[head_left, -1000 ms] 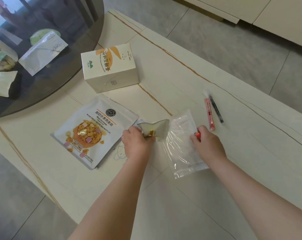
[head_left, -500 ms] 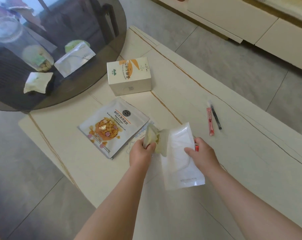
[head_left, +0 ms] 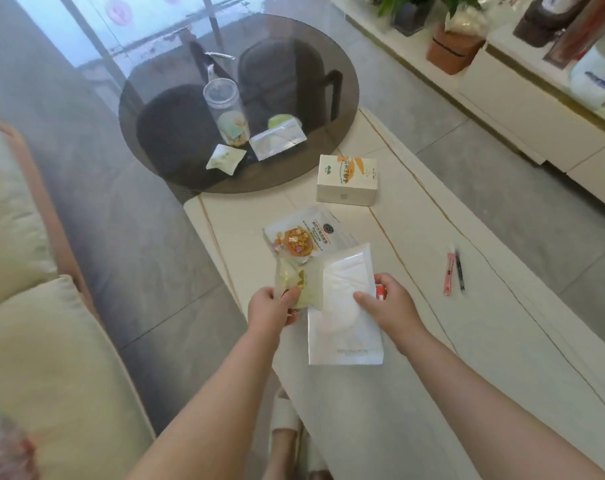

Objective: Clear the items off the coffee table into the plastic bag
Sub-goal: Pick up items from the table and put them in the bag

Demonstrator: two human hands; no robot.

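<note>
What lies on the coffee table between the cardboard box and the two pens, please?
Nothing: in the head view the stretch of coffee table between the cardboard box and the pens is bare tabletop crossed by a thin gold line.

cereal pouch [head_left: 302, 237] — partly hidden, print unreadable

The cream box [head_left: 346, 185] carries orange Chinese characters, too blurred to read. The cereal pouch [head_left: 302, 235] shows a round dark logo and small illegible print. The white packet [head_left: 342, 323] bears one unreadable printed line.
</note>
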